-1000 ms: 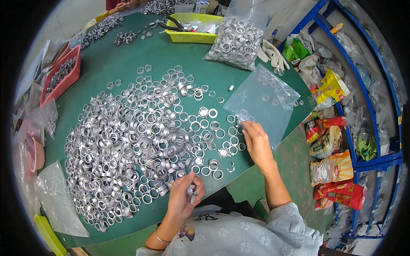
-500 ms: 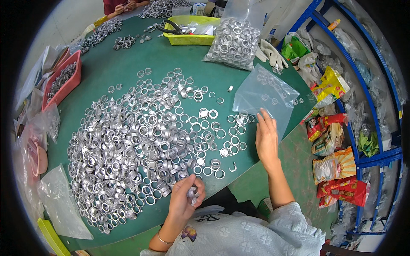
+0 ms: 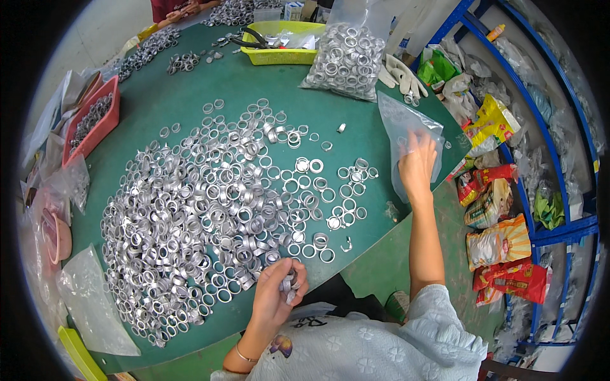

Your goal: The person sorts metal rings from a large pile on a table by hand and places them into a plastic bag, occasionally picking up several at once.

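My left hand (image 3: 279,286) is closed around several small silver metal rings (image 3: 289,287) at the table's near edge. A large heap of similar rings (image 3: 190,209) spreads over the green table to its left and beyond it. To the right, my right hand (image 3: 417,166) is at a clear plastic bag (image 3: 397,120), fingers bent and closed on the film. The film partly veils those fingers, and they are slightly blurred. Between my hands lie loose rings (image 3: 348,190) and a small broken ring piece (image 3: 345,244).
A filled bag of rings (image 3: 346,63) stands at the back beside a yellow-green basket (image 3: 279,56) and white gloves (image 3: 401,76). A pink bin (image 3: 95,120) stands at the left edge. Blue shelving (image 3: 565,235) is on the right. A co-worker's hands (image 3: 181,11) show far off.
My right hand has moved forward and right, and the plastic bag has shifted right and folded up around its fingers. My left hand stays closed on the rings, nearly still.
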### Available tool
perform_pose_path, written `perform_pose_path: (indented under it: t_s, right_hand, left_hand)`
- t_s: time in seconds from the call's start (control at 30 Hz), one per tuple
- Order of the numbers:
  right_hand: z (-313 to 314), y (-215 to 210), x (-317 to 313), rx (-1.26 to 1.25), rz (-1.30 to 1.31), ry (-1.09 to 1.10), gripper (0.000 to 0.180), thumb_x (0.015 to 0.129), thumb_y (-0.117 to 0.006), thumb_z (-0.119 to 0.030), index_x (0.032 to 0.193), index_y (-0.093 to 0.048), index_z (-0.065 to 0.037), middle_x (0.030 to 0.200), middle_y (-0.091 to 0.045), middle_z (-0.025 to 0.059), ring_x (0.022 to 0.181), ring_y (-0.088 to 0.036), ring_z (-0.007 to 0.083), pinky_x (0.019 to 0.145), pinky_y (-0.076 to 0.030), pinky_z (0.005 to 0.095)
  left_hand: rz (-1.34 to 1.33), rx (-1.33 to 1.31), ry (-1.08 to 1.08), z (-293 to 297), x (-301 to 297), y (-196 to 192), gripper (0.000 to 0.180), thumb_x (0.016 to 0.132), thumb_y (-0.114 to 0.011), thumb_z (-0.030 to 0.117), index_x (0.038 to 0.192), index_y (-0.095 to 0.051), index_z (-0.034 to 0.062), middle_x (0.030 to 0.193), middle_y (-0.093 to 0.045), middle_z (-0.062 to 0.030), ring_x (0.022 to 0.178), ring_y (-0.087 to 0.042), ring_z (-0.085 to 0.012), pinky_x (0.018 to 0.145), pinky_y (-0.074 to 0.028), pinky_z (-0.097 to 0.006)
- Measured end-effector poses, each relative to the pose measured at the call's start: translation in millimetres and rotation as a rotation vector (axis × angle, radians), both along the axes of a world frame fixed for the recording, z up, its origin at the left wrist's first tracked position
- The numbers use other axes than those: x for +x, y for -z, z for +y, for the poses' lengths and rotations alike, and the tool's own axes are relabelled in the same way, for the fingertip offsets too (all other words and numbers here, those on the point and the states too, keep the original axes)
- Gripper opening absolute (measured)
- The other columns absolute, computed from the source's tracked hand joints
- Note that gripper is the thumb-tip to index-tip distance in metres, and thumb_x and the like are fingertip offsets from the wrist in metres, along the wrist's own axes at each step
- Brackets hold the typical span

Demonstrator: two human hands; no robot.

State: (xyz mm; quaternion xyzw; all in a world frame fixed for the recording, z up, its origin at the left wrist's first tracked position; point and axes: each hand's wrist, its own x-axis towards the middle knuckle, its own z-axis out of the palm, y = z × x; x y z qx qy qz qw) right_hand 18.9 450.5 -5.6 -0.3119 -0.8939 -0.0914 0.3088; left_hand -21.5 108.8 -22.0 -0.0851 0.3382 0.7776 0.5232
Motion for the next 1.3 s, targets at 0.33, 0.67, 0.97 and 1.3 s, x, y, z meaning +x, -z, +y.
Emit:
perform_pose_path:
  t_s: [0.33,0.67,0.97,1.3]
  right_hand:
    - [-73.4,-10.6,29.1,-1.162,-0.006,-0.551,0.021,0.084,-0.054,-0.004,0.103,-0.058,0.004,0.103,-0.060,0.0168,0.098,-0.056,0.0331,0.086,-0.043,0.0347]
    - [-66.0,26.1,8.4,-0.598,-0.027,-0.327,0.042,0.087,-0.055,-0.019,0.121,-0.047,0.003,0.117,-0.051,0.0227,0.111,-0.046,0.0365,0.095,-0.035,0.0401]
    - [-135.4,29.3,-9.0,-0.797,-0.076,-0.685,0.049,0.080,-0.064,-0.025,0.121,-0.049,-0.004,0.133,-0.035,0.0205,0.123,-0.034,0.0374,0.102,-0.027,0.0468]
    - [-176.9,27.8,-36.5,-0.674,-0.097,-1.098,0.037,0.077,-0.066,-0.013,0.110,-0.056,-0.002,0.119,-0.050,0.0134,0.117,-0.044,0.0324,0.094,-0.040,0.0383]
  left_hand:
    - [0.022,0.004,0.017,-1.0,1.9,0.6,0.024,0.092,-0.048,0.024,0.093,-0.056,0.0012,0.071,-0.052,-0.0065,0.053,-0.049,-0.0137,0.036,-0.032,-0.020]
    - [0.041,0.013,0.043,-0.9,5.4,-0.3,0.021,0.091,-0.051,0.019,0.098,-0.058,0.0006,0.073,-0.052,-0.0054,0.056,-0.049,-0.0129,0.038,-0.032,-0.020]
    - [0.025,-0.010,0.090,-1.5,6.9,1.7,0.021,0.090,-0.054,0.018,0.102,-0.058,0.0007,0.074,-0.053,-0.0041,0.057,-0.050,-0.0116,0.039,-0.033,-0.019]
    - [0.051,0.024,0.094,-0.4,7.3,-0.6,0.020,0.090,-0.053,0.015,0.103,-0.058,0.0009,0.073,-0.053,-0.0037,0.057,-0.050,-0.0120,0.039,-0.032,-0.019]
